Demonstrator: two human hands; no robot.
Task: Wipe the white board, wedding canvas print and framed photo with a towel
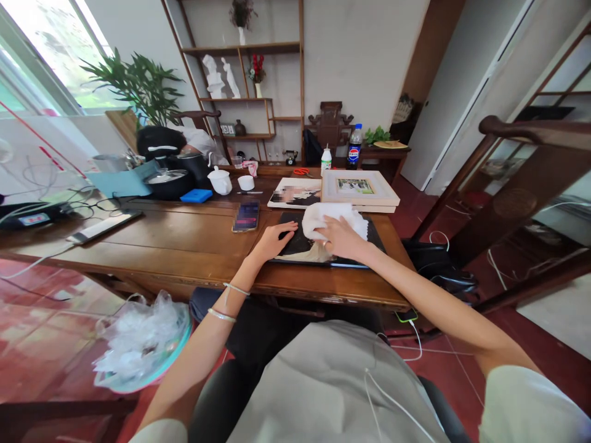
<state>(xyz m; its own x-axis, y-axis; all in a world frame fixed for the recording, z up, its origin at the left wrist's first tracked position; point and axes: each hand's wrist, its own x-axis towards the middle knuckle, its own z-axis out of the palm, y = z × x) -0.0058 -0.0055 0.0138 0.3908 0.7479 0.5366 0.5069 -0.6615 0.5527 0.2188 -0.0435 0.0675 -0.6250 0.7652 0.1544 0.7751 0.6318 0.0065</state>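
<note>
A dark flat picture (293, 244) with a pale beige area lies on the wooden table in front of me. My right hand (344, 239), with a ring on it, is closed on a bunched white cloth (333, 212) and presses it against the picture's surface. Part of the picture is covered by the cloth and that hand. At the picture's left edge rests my left hand (277, 240), fingers extended and holding nothing. Just left of it lies a phone (246, 216) with its screen lit.
Behind the picture lie a white-framed photo (360, 189) and a print (294, 194). A cola bottle (354, 147), a small white bottle (325, 161), orange-handled scissors (302, 171) and a white teapot (220, 181) stand farther back. A bag-filled bin (178, 351) sits on the floor.
</note>
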